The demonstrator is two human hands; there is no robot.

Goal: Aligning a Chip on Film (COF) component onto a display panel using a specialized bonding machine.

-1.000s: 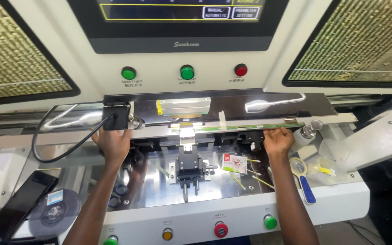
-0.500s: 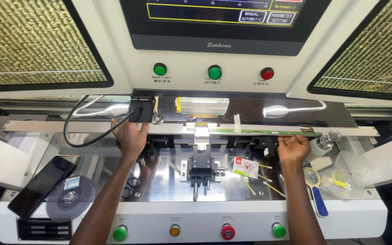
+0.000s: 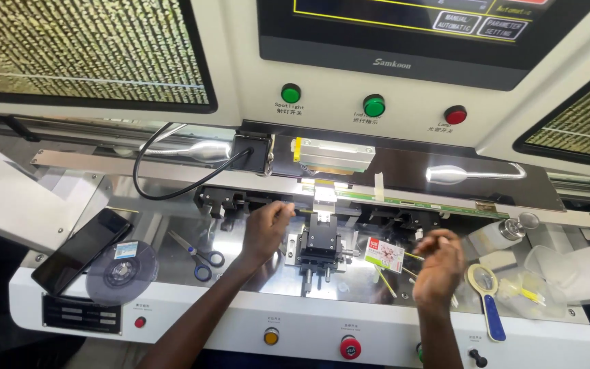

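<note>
Two bare hands work over the machine bed in the lower middle of the frame. At lower left lie a dark phone (image 3: 76, 247), a smoky tape reel (image 3: 121, 271) and blue-handled scissors (image 3: 203, 256). The left hand (image 3: 265, 231) sits just left of the black clamp block (image 3: 317, 244), fingers curled near the dark fixture under the long green strip (image 3: 438, 203); whether it pinches anything I cannot tell. The right hand (image 3: 437, 263), motion-blurred, hovers loosely open and empty beside a small red-and-white packet (image 3: 384, 253). A blue-handled magnifier (image 3: 485, 294) lies at lower right. The strip spans upper centre to right, unheld. A careless sweep of the blurred hand could knock it, or the yellow sticks below, out of place. Half a second ago both hands were raised at the strip's ends; they have since dropped away.
</note>
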